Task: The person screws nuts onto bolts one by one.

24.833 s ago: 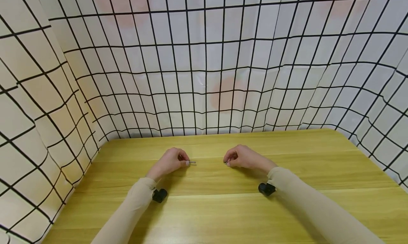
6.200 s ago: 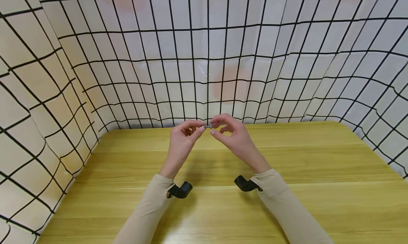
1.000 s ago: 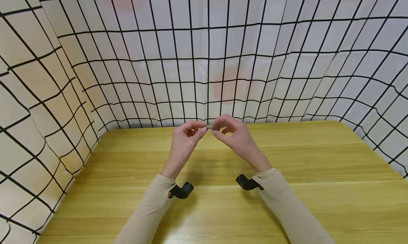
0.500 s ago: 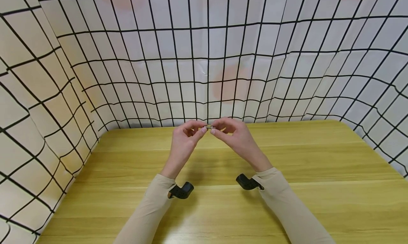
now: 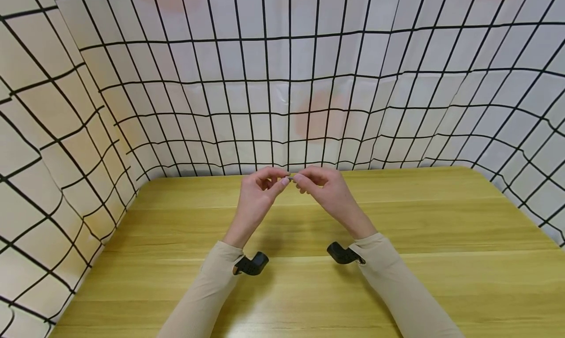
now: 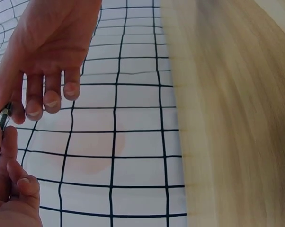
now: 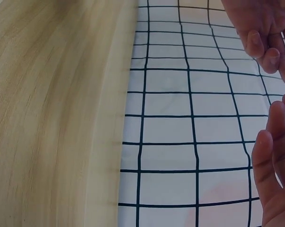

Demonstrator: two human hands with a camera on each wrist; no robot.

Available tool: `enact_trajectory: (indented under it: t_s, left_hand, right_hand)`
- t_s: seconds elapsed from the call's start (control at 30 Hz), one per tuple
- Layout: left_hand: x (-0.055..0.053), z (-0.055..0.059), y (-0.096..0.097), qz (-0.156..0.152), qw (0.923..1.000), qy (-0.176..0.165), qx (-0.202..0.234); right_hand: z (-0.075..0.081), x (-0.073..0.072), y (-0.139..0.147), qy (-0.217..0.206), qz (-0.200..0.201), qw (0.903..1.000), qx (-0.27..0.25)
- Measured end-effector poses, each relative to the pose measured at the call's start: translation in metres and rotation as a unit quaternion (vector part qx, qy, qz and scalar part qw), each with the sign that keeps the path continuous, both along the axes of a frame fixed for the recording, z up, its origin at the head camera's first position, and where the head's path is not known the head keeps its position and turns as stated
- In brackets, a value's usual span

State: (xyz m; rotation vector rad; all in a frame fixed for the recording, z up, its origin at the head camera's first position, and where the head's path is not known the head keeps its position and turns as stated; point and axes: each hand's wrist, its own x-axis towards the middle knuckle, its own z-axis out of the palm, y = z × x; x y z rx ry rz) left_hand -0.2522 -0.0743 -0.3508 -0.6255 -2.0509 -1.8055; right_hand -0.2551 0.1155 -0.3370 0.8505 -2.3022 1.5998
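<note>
Both hands meet near the table's far edge, holding a small metal bolt (image 5: 290, 177) roughly level between them. My left hand (image 5: 257, 193) pinches one end of the bolt between thumb and forefinger. At the other end, the thumb and forefinger of my right hand (image 5: 327, 188) pinch a small nut (image 6: 5, 112) that sits around the bolt; the left wrist view shows it best. The right hand's other fingers hang loosely in that view. In the head view, fingertips hide most of the bolt and the nut. The right wrist view barely catches the pinch at its edge.
A wooden table (image 5: 282, 289) lies beneath the hands. White cloth (image 5: 247, 97) with a black grid hangs behind it and along both sides. Black wrist cameras (image 5: 251, 263) are strapped to both sleeves.
Long before, the hands were apart at the table with bolt and nut separate; now they are raised together. Within the last second, the right thumb and fingers shift and cover more of the bolt.
</note>
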Motion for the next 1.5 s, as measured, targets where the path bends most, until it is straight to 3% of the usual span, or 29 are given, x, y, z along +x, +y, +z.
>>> enact_trajectory:
  t_s: [0.1, 0.23, 0.5, 0.7, 0.77, 1.2, 1.37, 1.5]
  left_hand:
    - [0.0, 0.0, 0.0, 0.004, 1.0, -0.001, 0.0]
    - [0.0, 0.0, 0.0, 0.013, 0.9999, 0.0, 0.001]
    - [-0.001, 0.0, -0.001, 0.027, 0.9996, 0.003, 0.0]
    - [-0.001, 0.0, -0.001, 0.028, 0.9996, 0.004, 0.001]
    - [0.0, 0.0, 0.0, 0.025, 0.9997, 0.004, 0.003]
    - [0.0, -0.001, -0.001, 0.013, 0.9999, 0.005, 0.0]
    - [-0.001, -0.001, 0.0, 0.0, 1.0, 0.004, 0.002]
    - [-0.002, -0.002, 0.001, -0.002, 1.0, 0.002, 0.0]
  right_hand:
    - [0.006, 0.006, -0.002, -0.001, -0.005, 1.0, 0.001]
    - [-0.003, -0.003, 0.0, -0.004, -0.026, 0.9996, 0.009]
    - [-0.011, -0.014, 0.0, 0.069, -0.009, 0.9975, 0.0]
    - [0.007, 0.004, -0.006, 0.089, -0.003, 0.996, 0.003]
    - [0.012, 0.009, -0.007, 0.087, -0.007, 0.9962, 0.004]
    - [0.013, 0.011, -0.006, 0.034, -0.026, 0.9989, 0.019]
    - [0.011, 0.009, -0.006, 0.033, -0.026, 0.9989, 0.018]
    - [-0.001, -0.002, -0.004, 0.03, -0.031, 0.999, 0.013]
